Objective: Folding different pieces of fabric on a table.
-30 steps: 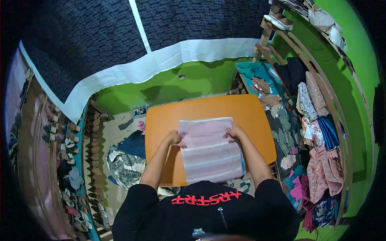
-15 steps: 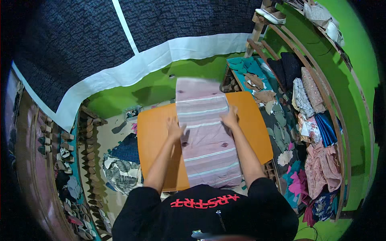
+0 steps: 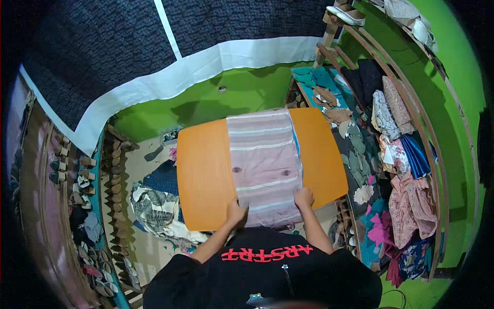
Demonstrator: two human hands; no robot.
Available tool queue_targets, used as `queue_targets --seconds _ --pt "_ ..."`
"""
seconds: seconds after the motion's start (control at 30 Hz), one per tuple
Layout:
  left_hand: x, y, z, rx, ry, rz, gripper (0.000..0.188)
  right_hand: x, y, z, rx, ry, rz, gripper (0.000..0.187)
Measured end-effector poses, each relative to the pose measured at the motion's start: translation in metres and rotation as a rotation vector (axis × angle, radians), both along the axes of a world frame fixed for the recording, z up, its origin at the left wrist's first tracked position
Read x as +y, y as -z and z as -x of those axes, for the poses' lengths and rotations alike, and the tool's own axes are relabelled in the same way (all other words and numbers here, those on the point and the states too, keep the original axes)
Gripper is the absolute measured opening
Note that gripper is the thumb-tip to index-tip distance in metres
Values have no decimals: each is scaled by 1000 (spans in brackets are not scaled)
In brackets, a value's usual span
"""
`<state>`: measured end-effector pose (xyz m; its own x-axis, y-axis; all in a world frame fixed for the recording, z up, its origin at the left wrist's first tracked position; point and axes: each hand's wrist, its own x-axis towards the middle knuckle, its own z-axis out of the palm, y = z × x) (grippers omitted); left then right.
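The left hand point(image 3: 236, 211) and right hand point(image 3: 303, 198), fingers curled, grip unclear, are flanking a striped cloth point(image 3: 265, 165) that is looking light, limp and best held by its side edges.

I am in a small workshop, maybe one for shoes.
Brown shoe shapes point(image 3: 117, 203) line a rack on my left, a white shoe point(image 3: 349, 18) sits up high, cut bits of cloth point(image 3: 355, 154) cover a shelf on my right, and an orange table point(image 3: 203, 175) stands here.
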<state>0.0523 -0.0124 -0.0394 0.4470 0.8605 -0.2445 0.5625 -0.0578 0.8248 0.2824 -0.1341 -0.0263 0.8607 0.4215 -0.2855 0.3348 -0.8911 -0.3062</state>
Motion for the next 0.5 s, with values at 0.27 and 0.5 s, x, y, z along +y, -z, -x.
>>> queue_targets --seconds 0.27,0.5 --pt "1 20 -4 -149 -134 12 34 -20 20 -33 39 -83 -426 48" --pt "-66 38 22 -442 -405 -77 47 -66 34 -31 79 -103 -421 44"
